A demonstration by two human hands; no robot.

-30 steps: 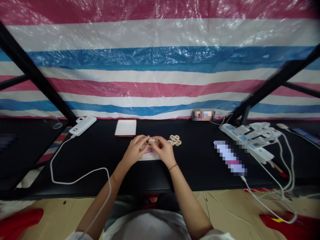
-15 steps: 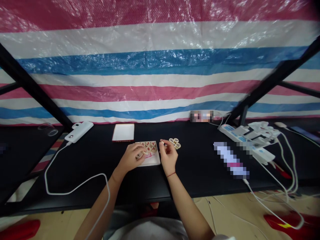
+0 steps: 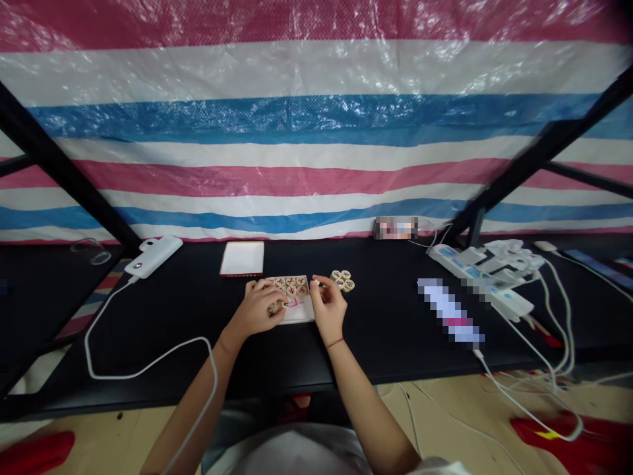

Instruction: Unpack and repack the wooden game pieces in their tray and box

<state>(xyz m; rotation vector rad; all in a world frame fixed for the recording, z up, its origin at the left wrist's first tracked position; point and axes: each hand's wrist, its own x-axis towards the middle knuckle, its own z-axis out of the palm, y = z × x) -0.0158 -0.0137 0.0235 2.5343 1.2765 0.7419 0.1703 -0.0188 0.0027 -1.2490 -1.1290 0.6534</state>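
While R hand (image 3: 328, 310) pinches a wooden disc (image 3: 316, 282) by its rim, L hand (image 3: 254, 310) curls over a 2nd disc (image 3: 273, 308) at tray (image 3: 300, 315) edge; more discs (image 3: 289, 286) on tray & in pile (image 3: 342, 280). Light, stiff, smooth: grip rims.

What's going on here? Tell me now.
A person's left hand grips a round wooden xiangqi piece over a white tray that holds a row of similar pieces. The right hand pinches a small pale item just beyond the tray, beside a small cluster of pieces on the black table.
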